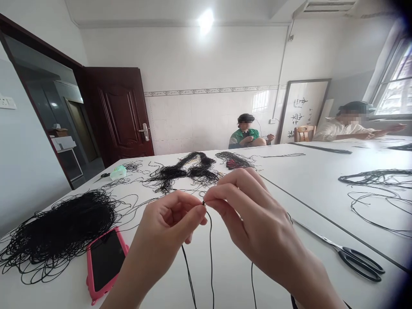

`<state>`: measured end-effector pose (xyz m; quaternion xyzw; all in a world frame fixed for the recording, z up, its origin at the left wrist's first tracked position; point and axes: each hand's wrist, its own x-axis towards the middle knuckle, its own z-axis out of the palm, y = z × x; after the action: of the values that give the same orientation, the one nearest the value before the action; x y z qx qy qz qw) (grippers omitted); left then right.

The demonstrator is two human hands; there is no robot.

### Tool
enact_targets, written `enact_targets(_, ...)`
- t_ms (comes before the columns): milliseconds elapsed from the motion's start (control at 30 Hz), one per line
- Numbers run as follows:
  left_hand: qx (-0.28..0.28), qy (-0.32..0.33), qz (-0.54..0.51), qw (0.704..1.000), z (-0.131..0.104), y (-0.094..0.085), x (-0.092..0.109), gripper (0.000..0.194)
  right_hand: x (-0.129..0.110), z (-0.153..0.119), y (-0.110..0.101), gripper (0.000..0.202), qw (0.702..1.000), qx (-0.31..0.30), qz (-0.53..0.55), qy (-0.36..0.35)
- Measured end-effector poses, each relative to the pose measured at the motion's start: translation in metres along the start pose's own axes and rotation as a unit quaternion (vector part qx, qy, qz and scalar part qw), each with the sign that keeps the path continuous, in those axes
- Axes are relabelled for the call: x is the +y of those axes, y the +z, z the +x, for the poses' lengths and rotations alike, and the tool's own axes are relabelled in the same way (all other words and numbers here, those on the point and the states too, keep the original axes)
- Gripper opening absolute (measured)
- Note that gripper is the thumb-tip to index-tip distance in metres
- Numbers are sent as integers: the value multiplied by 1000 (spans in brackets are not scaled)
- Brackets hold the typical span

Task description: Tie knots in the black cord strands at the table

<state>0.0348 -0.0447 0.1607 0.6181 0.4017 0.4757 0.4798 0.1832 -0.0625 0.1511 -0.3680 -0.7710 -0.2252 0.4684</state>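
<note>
My left hand (174, 231) pinches a thin black cord (211, 253) between thumb and forefinger. Right against those fingertips, my right hand (254, 210) is also closed on the cord, at what looks like a small knot or loop. Several strands hang from the two hands towards the bottom of the view, below the table's near edge. The exact shape of the cord between the fingertips is mostly hidden.
A large heap of black cord (71, 227) and a pink-cased phone (107, 262) lie left. Scissors (357, 257) rest right. More cord bundles (186, 169), a pale green box (118, 172) and small scissors (104, 175) are farther back. Two people sit across the white table (309, 189).
</note>
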Motion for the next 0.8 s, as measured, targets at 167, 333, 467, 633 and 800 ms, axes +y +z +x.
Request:
enact_targets(167, -26, -15, -11, 1000, 4, -3, -5, 16, 1, -1, 1, 6, 999, 12, -19, 33)
enact_targets(333, -76, -12, -136, 988, 15, -10, -15, 20, -5, -4, -2, 14, 996, -60, -7, 73)
enact_targets(467, -54, -9, -142, 988, 16, -11, -16, 20, -9, -5, -7, 6, 994, -81, -10, 76)
enact_targets(633, 6, 19, 34, 999, 8, -6, -14, 21, -8, -5, -11, 7, 997, -31, -6, 68)
enact_targets(800, -154, 3, -5, 988, 7, -9, -15, 22, 7, 2, 0, 10, 984, -13, 103, 147)
